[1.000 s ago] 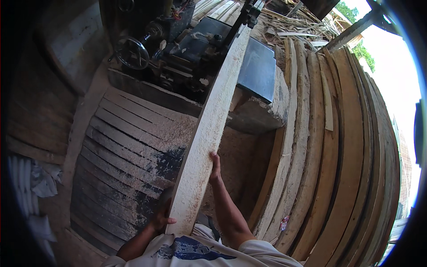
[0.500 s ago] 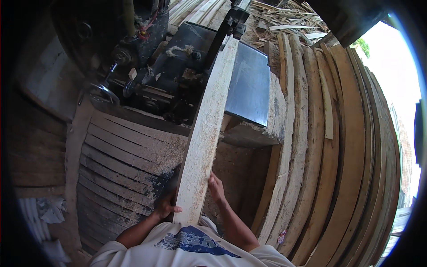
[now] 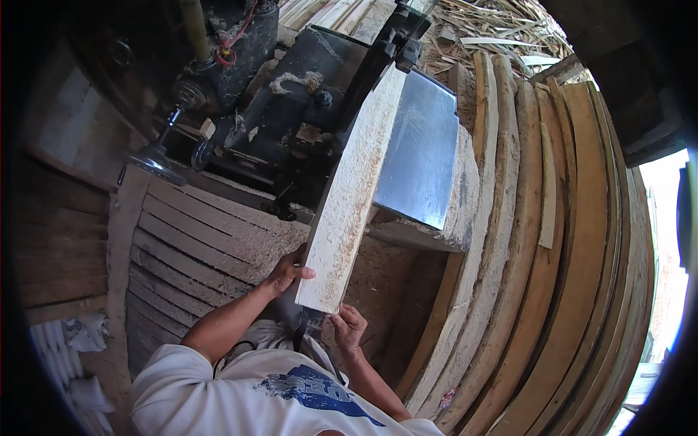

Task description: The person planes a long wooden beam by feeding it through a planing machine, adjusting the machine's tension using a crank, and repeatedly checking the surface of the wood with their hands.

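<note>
Sawdust-coated board (image 3: pixel 350 200) runs ahead from between the fingers, far end beneath a dark guide (image 3: pixel 396 33). Left hand (image 3: pixel 286 273) grips its left edge, thumb on top, other fingers partly hidden. Right hand (image 3: pixel 349 325) at the near right corner, fingers curled, thumb-side touching; how firm, cannot tell. Ahead-right of the fingers: shiny metal table (image 3: pixel 414 163). Ahead-left: dark machine (image 3: pixel 280 120), handwheel (image 3: pixel 155 164). Right of the fingers: long planks (image 3: pixel 578 218).

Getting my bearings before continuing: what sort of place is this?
Likely a sawmill or woodworking shop: a dark machine with a handwheel, a board strewn with sawdust, and long planks lined up at right.
</note>
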{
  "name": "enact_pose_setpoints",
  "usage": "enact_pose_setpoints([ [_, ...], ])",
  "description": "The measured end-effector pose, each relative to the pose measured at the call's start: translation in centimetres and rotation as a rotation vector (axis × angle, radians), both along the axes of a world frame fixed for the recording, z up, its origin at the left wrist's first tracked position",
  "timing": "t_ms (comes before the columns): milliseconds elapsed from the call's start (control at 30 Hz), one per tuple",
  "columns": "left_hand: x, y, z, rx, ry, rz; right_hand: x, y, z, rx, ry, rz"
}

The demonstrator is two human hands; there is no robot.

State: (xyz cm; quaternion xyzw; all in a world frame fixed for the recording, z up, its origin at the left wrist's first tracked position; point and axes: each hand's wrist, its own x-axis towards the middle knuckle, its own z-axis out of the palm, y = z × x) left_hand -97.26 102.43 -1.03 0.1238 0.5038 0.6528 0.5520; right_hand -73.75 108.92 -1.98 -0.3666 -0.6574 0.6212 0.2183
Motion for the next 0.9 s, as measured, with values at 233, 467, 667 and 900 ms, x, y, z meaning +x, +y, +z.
enact_pose_setpoints([
  [233,-5.5,6.5,-2.5,-0.106,-0.14,0.108,-8.2,5.9,-1.2,-0.09,0.199,-0.267],
  [467,-3.6,4.3,-4.5,-0.282,-0.1,0.332,-16.9,11.9,-0.5,0.008,0.178,-0.468],
  [667,-0.9,0.6,-3.9,-0.378,-0.118,0.281,-23.6,16.0,1.5,0.075,-0.033,-0.554],
  [900,-0.4,0.9,-2.0,-0.355,0.008,0.229,-25.4,22.8,-0.3,0.281,-0.176,-0.15],
])
